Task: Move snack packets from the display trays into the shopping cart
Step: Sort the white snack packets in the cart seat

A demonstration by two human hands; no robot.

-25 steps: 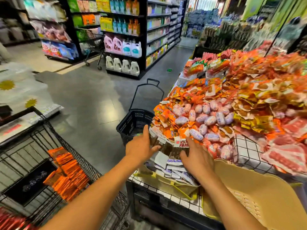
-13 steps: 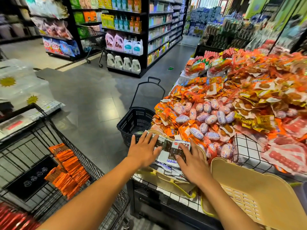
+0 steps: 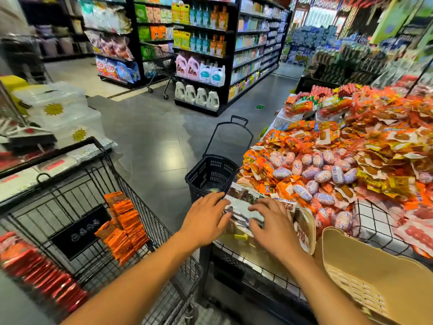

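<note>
A bundle of white snack packets [image 3: 241, 205] is lifted between both hands above the beige display tray [image 3: 304, 228] at the stand's front corner. My left hand [image 3: 206, 221] grips the bundle's left side, and my right hand [image 3: 274, 224] curls over its right side. The wire shopping cart [image 3: 145, 214] stands to the left, holding orange packets [image 3: 121, 228] and red packets [image 3: 39, 270]. Behind the tray, the display stand is heaped with orange, yellow and pale oval snack packets [image 3: 328, 165].
A black wheeled hand basket [image 3: 210, 174] stands on the floor between cart and stand. An empty beige tray [image 3: 375, 277] sits at the lower right. A wire grid edge [image 3: 375, 221] borders the stand. Shelves of bottles [image 3: 201, 73] line the aisle beyond the grey floor.
Both hands have gathered the white packets and raised them off the tray, shifting slightly left. The tray now looks nearly bare.
</note>
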